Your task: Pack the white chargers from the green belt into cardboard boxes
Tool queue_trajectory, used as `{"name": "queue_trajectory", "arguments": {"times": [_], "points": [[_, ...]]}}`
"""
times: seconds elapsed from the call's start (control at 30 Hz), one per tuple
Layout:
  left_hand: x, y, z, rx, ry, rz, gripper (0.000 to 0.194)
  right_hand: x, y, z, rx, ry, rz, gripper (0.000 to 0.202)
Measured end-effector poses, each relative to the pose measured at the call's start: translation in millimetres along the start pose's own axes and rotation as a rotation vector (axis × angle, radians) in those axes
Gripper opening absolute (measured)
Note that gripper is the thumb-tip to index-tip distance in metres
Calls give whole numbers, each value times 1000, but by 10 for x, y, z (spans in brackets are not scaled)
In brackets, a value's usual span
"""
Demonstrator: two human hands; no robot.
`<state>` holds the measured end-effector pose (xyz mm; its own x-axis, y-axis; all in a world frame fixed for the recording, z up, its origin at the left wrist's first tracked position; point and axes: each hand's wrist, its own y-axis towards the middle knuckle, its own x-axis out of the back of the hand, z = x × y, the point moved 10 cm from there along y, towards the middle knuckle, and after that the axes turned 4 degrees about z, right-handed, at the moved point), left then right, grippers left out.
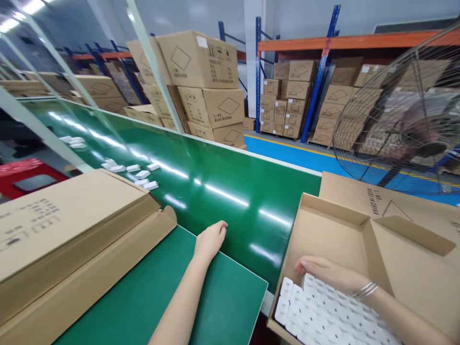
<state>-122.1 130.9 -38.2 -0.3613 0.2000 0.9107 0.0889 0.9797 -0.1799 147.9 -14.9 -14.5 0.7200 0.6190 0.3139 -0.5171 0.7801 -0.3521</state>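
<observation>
My left hand rests at the edge between the green work board and the green conveyor belt. Its fingers are curled in, and nothing shows in them. In an open cardboard box at the right, my right hand is closed at the end of a white plug adapter; its fingertips are partly hidden. That adapter stands a little higher than its neighbours. Packed rows of white plug adapters fill the near part of the box, below my right forearm.
Several loose white adapters lie on the belt at the left. A cardboard carton covers the board's left side. Stacked cartons stand behind the belt. A large wire-caged fan rises behind the box, and a red stool is far left.
</observation>
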Motion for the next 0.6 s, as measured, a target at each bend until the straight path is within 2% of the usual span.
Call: {"name": "queue_trajectory", "arguments": {"times": [0.2,0.37,0.47,0.6], "points": [[8,19,-5,-4,-5,-36,33,-107,304,1,24,13,93,55],[11,8,5,21,18,-35,33,-256,311,22,4,-76,244,46],[-6,6,9,36,34,-15,33,-231,293,13,-12,-96,220,46],[-17,11,33,57,40,-11,32,-248,308,38,43,-127,228,45]]}}
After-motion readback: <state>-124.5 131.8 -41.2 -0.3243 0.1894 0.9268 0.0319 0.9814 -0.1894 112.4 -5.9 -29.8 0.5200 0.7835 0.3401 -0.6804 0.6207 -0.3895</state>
